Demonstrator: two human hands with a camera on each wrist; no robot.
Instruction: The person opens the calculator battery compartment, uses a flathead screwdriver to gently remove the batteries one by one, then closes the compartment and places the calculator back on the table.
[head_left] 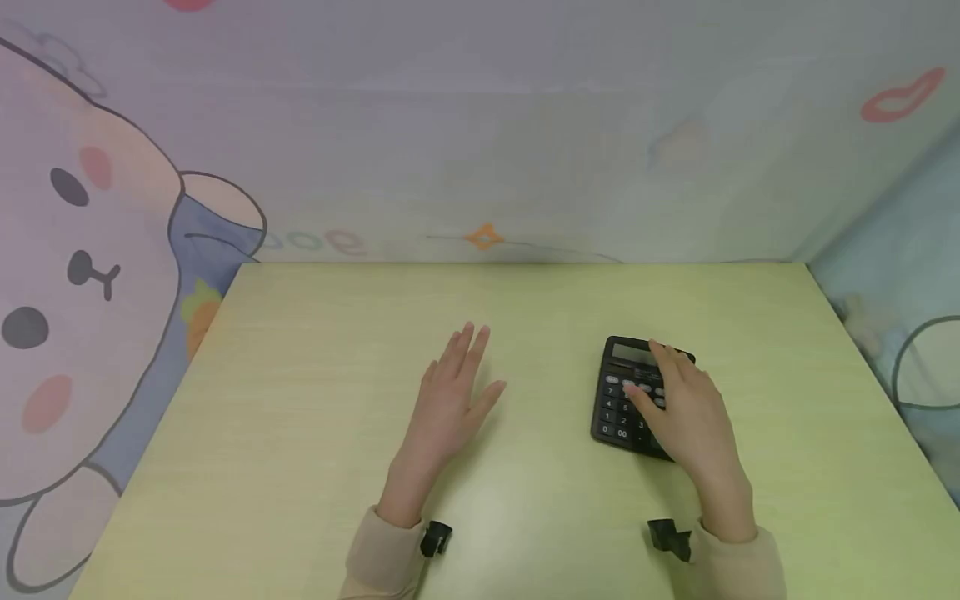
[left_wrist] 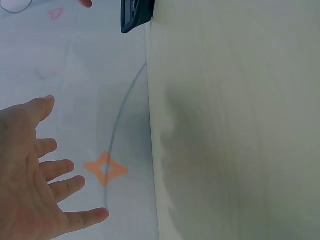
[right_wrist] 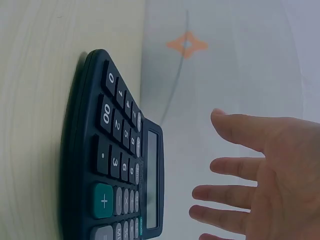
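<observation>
Floating over the black calculator, the right hand has a loose grip; so does the left hand above the desk.

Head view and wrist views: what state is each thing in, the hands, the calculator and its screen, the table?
Calculator: lying on the table, keys facing up.
Screen: no digits readable; on or off, I cannot tell.
Right hand: open, above the calculator, holding nothing.
Left hand: open, raised over the table, holding nothing.
Table: bearing the calculator.
</observation>
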